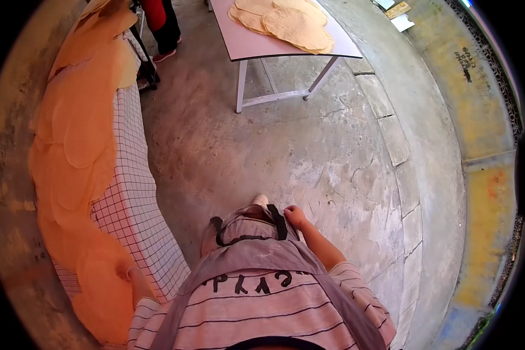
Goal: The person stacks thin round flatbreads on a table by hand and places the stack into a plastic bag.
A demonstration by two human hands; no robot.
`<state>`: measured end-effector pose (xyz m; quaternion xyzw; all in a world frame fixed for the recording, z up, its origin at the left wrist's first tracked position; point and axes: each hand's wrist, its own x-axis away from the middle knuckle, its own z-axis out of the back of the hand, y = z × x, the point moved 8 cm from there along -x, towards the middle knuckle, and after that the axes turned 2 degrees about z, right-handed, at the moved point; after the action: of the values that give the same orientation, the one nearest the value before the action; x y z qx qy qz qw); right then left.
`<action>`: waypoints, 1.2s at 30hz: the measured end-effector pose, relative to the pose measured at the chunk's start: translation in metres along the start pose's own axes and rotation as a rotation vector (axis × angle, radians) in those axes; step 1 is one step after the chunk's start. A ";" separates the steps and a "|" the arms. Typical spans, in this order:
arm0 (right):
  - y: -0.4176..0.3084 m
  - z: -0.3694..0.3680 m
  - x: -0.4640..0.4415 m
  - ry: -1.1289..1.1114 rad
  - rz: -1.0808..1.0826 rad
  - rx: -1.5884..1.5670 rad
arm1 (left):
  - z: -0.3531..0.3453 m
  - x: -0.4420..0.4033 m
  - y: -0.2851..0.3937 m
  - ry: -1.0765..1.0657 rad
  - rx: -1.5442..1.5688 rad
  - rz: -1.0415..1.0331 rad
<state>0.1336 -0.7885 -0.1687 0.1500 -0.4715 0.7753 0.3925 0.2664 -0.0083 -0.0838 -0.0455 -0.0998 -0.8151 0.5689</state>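
Along the left side, thin round orange sheets [87, 134] lie overlapping on a checked cloth [131, 192]. My left hand [124, 272] is over these sheets at the lower left; its fingers blend into their colour, and I cannot make out whether it touches or holds one. My right hand [296, 216] is beside the front of my grey apron [262, 255], close to a black strap [277, 223]. Its fingers are curled in, and no object shows in them.
A pale table [286, 55] with metal legs stands ahead, bearing a stack of round tan sheets [294, 26]. At the upper left, a person's legs [164, 29] show beside the cloth-covered surface. Concrete floor lies between, and a painted wall [484, 186] runs along the right.
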 end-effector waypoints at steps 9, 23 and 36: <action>-0.190 0.186 -0.156 0.117 0.222 -0.272 | -0.124 0.355 0.343 -0.368 0.094 -1.025; -0.207 0.257 -0.261 0.240 -0.035 -0.515 | -0.208 0.734 0.816 -1.605 0.113 -1.128; -0.240 0.503 -0.442 0.150 0.117 -0.338 | -0.221 0.867 0.866 -1.762 0.975 0.005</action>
<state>0.5301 -1.3625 -0.0318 -0.0041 -0.5723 0.7155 0.4006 0.7839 -1.1402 -0.0403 -0.3945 -0.8074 -0.3600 0.2506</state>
